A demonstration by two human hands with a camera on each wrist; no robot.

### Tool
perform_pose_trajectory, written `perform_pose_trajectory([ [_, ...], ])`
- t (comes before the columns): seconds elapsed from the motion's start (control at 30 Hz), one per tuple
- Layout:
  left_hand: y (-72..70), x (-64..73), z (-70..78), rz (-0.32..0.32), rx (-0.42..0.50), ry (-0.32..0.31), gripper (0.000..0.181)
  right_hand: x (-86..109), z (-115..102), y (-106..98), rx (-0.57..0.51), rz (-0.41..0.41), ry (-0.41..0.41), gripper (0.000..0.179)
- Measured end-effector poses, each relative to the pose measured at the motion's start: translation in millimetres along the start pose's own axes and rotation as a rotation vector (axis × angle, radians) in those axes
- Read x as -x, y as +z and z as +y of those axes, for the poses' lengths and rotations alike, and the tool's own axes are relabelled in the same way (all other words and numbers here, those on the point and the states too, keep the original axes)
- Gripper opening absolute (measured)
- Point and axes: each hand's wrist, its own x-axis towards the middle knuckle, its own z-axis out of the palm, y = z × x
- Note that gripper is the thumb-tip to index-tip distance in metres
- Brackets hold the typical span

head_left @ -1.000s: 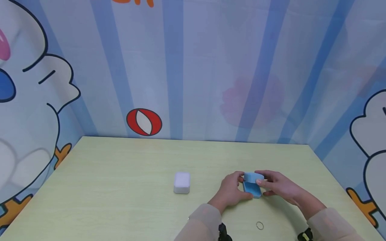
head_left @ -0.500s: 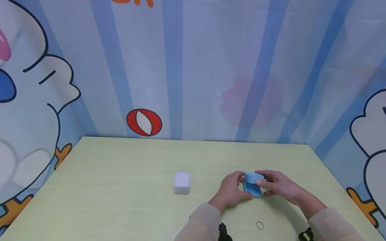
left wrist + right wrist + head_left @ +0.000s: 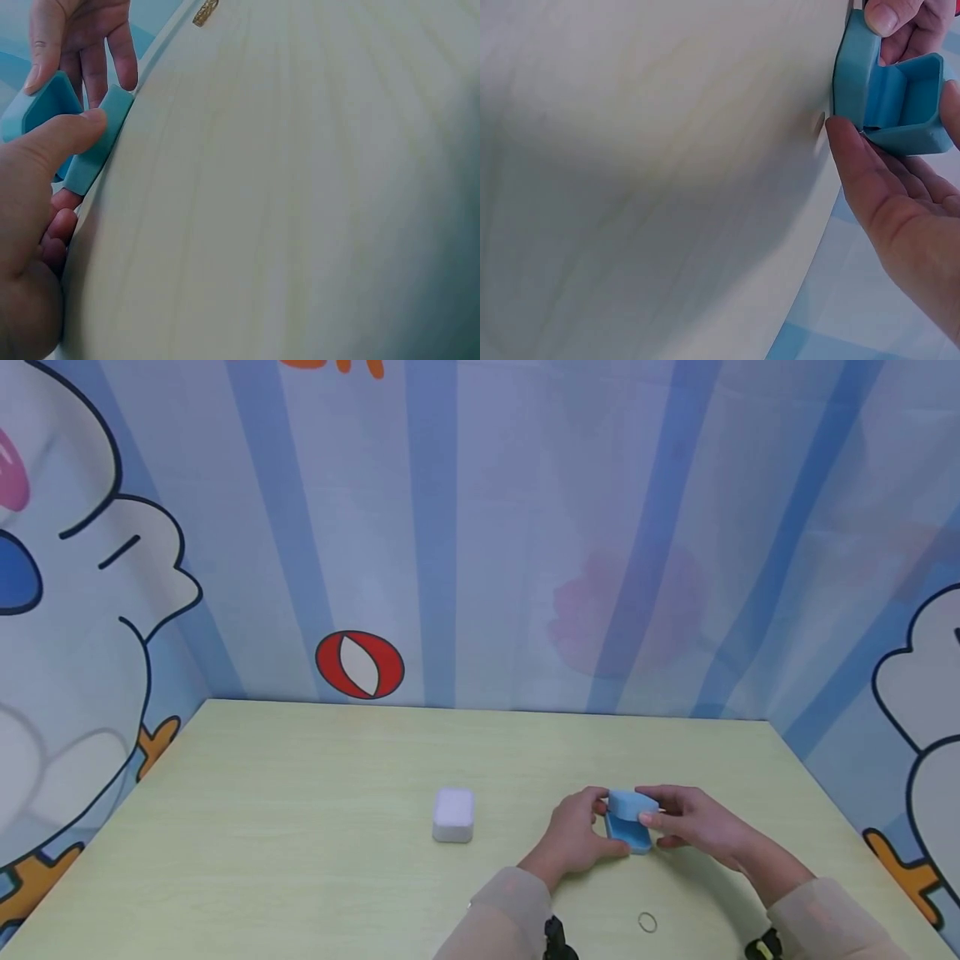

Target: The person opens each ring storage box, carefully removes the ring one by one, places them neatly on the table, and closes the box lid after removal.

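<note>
A small light-blue hinged ring box [image 3: 628,833] stands with its lid raised, toward the right side of the table. My left hand [image 3: 573,833] grips its base, the thumb at the near edge in the head view. In the right wrist view the box's hollow lid [image 3: 922,94] tilts back from the base. My right hand [image 3: 697,822] holds the lid, thumb on the front and fingers behind; other fingers reach down beside the base. A thin ring [image 3: 647,922] lies on the table nearer the person; the left wrist view shows it gold and textured [image 3: 205,13].
A pale lilac rounded box [image 3: 453,815] sits to the left of the hands on the light wood table [image 3: 300,827]. Behind and at both sides hangs a blue striped cloth [image 3: 495,543] with cartoon figures.
</note>
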Motion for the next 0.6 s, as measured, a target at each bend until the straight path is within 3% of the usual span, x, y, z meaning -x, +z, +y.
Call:
perform_pose_trajectory([
  [0.6, -0.1, -1.2, -1.0, -0.001, -0.005, 0.007, 0.070, -0.6, 0.3, -1.0, -0.030, -0.011, 0.003, 0.070],
])
